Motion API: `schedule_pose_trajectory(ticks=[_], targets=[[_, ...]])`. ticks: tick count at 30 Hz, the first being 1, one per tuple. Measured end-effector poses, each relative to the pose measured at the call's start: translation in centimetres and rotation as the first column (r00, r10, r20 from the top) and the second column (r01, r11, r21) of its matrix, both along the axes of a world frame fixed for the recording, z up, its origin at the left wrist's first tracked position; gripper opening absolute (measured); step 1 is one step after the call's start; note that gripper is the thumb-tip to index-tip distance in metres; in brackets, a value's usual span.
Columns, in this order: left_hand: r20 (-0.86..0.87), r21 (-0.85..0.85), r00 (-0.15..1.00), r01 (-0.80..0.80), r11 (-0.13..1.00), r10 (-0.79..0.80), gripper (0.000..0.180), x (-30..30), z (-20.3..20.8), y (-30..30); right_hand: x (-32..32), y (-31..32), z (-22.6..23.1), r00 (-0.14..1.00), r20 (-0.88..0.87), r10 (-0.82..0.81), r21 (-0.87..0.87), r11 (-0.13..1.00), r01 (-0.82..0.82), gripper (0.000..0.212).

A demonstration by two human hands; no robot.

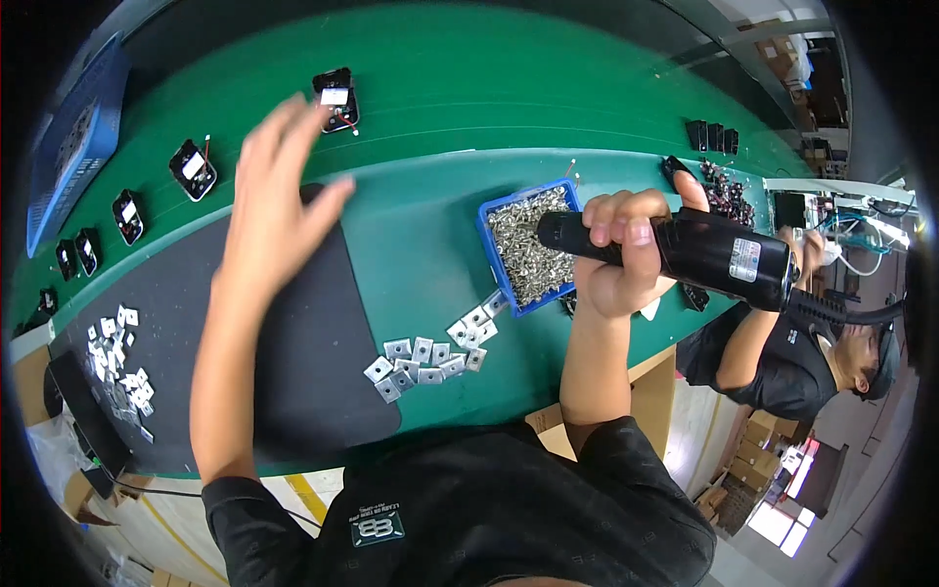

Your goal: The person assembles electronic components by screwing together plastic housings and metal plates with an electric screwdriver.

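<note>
My right hand [631, 240] is wrapped round a black electric screwdriver [719, 256], its cord running off to the right. The tool lies nearly level, its front end over a blue tray [482, 235] full of small silver screws [533, 279]; its bit cannot be made out. My left hand [284, 186] is stretched forward with fingers extended and thumb apart, slightly blurred. Its fingertips are beside a small black housing [336, 98] with a white label and a red wire; whether they touch is unclear. Square metal plates with holes [430, 362] lie near the tray.
More black housings [193, 170] line the green surface at left, before a blue basket [78, 147]. Small white pieces [117, 362] lie on the dark mat [303, 362]. At right are dark parts with red wires [729, 196] and a co-worker [782, 352] with a raised hand.
</note>
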State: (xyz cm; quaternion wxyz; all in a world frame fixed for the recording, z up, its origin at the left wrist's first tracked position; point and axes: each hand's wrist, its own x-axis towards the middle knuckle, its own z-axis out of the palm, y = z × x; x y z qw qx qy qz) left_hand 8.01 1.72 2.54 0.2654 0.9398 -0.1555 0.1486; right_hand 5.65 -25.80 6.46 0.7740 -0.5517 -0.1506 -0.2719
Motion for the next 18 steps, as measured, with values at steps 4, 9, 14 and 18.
schedule_pose_trajectory(ticks=[4,9,14,18], targets=[[-0.406,-0.108,0.892,0.168,0.98,-0.197,0.037,-8.2,1.9,-2.4,0.7,-0.7,-0.1,1.0,-0.009,0.022,-0.011,1.0,-0.022,0.058],[-0.464,-0.132,0.874,0.094,0.987,-0.146,0.03,-12.7,0.9,-3.8,1.2,-0.4,-0.1,0.995,0.016,0.097,0.015,0.995,-0.097,0.059],[-0.46,-0.136,0.878,0.082,0.987,-0.136,0.019,-13.0,0.6,-4.2,0.8,-0.8,2.7,0.987,0.026,0.16,0.074,0.984,-0.162,0.056],[-0.489,-0.173,0.856,0.094,0.98,-0.168,0.017,-12.9,0.6,-4.8,1.3,-1.8,4.3,0.978,0.047,0.202,-0.02,0.979,-0.201,0.054]])
